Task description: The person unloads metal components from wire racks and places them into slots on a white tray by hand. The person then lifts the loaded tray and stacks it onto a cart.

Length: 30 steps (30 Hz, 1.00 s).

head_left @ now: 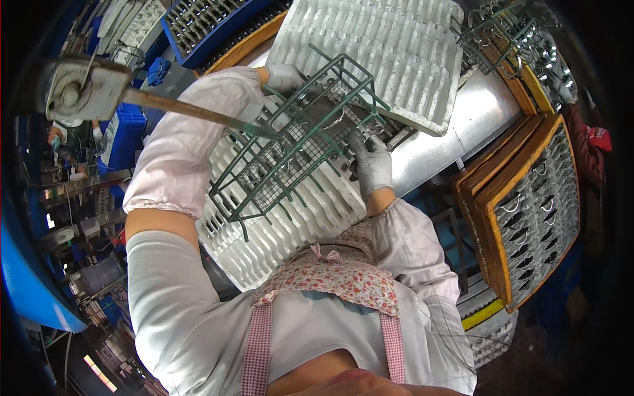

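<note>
A green wire basket (290, 155) with mesh sides lies tilted over pale ridged trays, several small shiny metal pieces visible through its wires. My left hand (284, 78), in a light grey glove, is at the basket's far edge; its fingertips are hidden behind the wires. At the basket's right end is my right hand (371, 162), also gloved, with its fingers bent in around something small by the metal pieces. What it holds is too small to make out. Under the basket sits one ridged tray (264, 234); another ridged tray (376, 53) lies beyond it.
A rod with a metal block (86, 89) crosses above my left arm to the basket. Orange-edged racks (528, 218) with hooked metal parts lean at the right. A second wire basket (492, 43) stands far right. A blue-edged tray (211, 26) of parts is far left.
</note>
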Each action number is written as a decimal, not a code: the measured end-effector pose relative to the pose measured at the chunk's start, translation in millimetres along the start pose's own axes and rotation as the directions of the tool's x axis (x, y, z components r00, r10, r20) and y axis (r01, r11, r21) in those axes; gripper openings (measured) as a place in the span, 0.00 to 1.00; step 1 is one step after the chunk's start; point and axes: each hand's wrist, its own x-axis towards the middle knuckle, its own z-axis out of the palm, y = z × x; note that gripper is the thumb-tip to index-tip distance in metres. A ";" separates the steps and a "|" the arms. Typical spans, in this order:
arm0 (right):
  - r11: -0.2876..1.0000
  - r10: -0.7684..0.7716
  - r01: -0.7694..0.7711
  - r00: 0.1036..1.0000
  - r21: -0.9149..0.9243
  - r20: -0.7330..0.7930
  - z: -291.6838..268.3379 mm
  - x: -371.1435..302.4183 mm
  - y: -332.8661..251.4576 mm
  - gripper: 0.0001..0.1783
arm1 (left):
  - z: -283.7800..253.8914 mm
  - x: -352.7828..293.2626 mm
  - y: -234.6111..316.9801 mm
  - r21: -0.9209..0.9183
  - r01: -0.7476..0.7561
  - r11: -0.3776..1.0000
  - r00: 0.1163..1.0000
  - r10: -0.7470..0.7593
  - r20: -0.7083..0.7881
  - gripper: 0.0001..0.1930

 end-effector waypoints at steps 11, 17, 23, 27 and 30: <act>0.988 0.097 -0.105 0.993 0.113 0.071 -9.2 6.0 -0.1 0.21 | -4.4 -25.8 -16.2 -0.516 0.041 0.855 0.965 -0.167 -0.202 0.21; 0.936 0.161 -0.090 0.969 0.340 -0.187 -39.9 1.9 41.7 0.26 | -30.1 -187.8 -30.9 -0.857 -0.295 0.423 0.698 -0.517 -0.496 0.16; 0.618 -0.455 0.630 0.775 -0.470 0.439 28.8 -25.0 142.3 0.16 | 187.6 -224.1 -125.1 -0.969 -0.243 0.050 0.583 -0.790 -0.187 0.20; 0.329 -0.299 0.697 0.717 -0.637 0.630 134.2 -38.7 132.6 0.11 | 345.1 -157.1 -129.5 -0.982 -0.173 0.070 0.390 -0.911 -0.133 0.13; 0.323 -0.246 0.565 0.824 -0.759 0.510 181.0 -20.5 138.6 0.09 | 354.0 -135.5 -96.4 -0.868 0.445 0.221 0.378 -0.925 -0.042 0.19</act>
